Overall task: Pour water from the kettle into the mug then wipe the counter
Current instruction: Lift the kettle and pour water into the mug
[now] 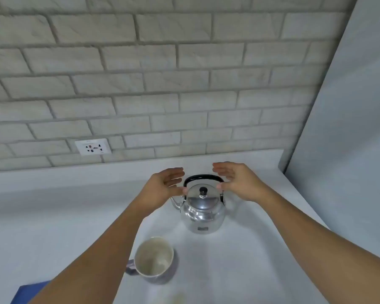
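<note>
A shiny metal kettle (203, 210) with a black arched handle and a black lid knob stands on the white counter (250, 249), its spout pointing left. My left hand (165, 185) hovers at the kettle's left side and my right hand (237, 181) at its right, palms facing each other, fingers apart, both holding nothing. Nearer to me and slightly left stands a grey mug (155, 260) with a pale empty inside, its handle on the left, partly behind my left forearm.
A blue cloth (29, 291) shows at the counter's bottom-left edge under my left arm. A white brick wall with a power socket (93, 146) backs the counter. A plain grey panel (349, 150) closes off the right side.
</note>
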`<act>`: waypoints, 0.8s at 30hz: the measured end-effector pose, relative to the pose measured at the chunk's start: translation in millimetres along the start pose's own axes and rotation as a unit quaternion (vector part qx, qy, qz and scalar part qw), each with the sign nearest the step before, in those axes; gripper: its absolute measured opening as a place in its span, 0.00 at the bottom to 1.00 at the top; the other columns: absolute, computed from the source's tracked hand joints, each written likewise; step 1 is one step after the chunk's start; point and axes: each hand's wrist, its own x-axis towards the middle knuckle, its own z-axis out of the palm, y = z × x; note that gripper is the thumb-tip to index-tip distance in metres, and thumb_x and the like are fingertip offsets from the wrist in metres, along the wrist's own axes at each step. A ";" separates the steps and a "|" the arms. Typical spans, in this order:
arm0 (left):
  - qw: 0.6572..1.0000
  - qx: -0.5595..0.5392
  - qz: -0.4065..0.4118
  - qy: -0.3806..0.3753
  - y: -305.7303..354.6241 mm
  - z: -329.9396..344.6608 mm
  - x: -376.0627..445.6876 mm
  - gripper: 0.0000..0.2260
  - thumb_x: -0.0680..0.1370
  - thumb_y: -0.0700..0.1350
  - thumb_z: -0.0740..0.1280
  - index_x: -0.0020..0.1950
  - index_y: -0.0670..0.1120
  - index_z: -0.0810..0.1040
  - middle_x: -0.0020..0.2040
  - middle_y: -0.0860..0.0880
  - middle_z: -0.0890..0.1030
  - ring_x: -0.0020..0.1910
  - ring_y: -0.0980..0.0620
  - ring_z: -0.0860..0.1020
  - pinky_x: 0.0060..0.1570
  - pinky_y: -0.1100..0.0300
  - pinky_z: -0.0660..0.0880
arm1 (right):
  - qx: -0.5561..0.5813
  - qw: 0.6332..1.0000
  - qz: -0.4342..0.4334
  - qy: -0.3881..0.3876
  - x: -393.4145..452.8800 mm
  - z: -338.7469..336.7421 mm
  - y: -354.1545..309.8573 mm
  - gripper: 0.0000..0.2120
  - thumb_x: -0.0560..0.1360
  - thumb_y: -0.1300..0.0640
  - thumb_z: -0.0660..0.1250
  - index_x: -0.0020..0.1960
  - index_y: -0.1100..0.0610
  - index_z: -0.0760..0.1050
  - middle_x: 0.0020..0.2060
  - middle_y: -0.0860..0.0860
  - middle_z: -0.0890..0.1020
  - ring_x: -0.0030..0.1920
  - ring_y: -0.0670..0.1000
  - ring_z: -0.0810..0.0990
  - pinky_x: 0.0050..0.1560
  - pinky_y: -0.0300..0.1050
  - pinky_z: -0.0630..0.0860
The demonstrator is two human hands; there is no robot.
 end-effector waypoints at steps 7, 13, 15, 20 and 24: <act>0.998 0.051 -0.006 0.026 -16.7 19.7 27.6 0.21 0.74 0.35 0.78 0.66 0.46 0.83 0.57 0.51 0.88 0.57 0.53 0.85 0.67 0.55 0.77 | 0.004 1.000 0.002 0.012 23.0 16.7 21.1 0.25 0.72 0.59 0.78 0.67 0.53 0.79 0.61 0.47 0.84 0.61 0.45 0.81 0.69 0.47 0.73; 0.993 0.089 0.010 0.079 -21.5 24.8 39.1 0.12 0.75 0.36 0.77 0.58 0.46 0.88 0.51 0.49 0.90 0.55 0.48 0.87 0.65 0.53 0.79 | -0.021 0.999 -0.022 0.038 30.8 27.5 24.3 0.08 0.75 0.52 0.74 0.54 0.46 0.85 0.41 0.37 0.87 0.44 0.38 0.83 0.47 0.33 0.74; 0.994 0.077 0.010 0.079 -22.5 24.4 38.9 0.12 0.75 0.35 0.77 0.58 0.45 0.88 0.51 0.47 0.90 0.55 0.47 0.87 0.66 0.53 0.79 | -0.022 0.998 -0.031 0.041 30.8 28.7 24.3 0.07 0.76 0.53 0.73 0.53 0.47 0.85 0.35 0.38 0.85 0.38 0.38 0.81 0.41 0.29 0.71; 0.993 0.093 0.019 0.068 -18.0 21.0 36.4 0.13 0.75 0.34 0.77 0.57 0.47 0.88 0.50 0.49 0.90 0.52 0.49 0.87 0.64 0.54 0.80 | -0.008 0.997 -0.033 0.063 26.6 35.8 22.8 0.08 0.77 0.57 0.73 0.54 0.49 0.84 0.35 0.32 0.84 0.39 0.35 0.81 0.42 0.25 0.71; 0.994 0.092 0.037 0.045 -7.3 8.6 25.9 0.16 0.75 0.36 0.78 0.62 0.47 0.86 0.55 0.52 0.89 0.57 0.53 0.86 0.67 0.55 0.79 | 0.002 0.995 -0.044 0.087 16.7 34.4 11.5 0.08 0.77 0.57 0.72 0.55 0.48 0.84 0.39 0.29 0.83 0.41 0.33 0.80 0.44 0.25 0.71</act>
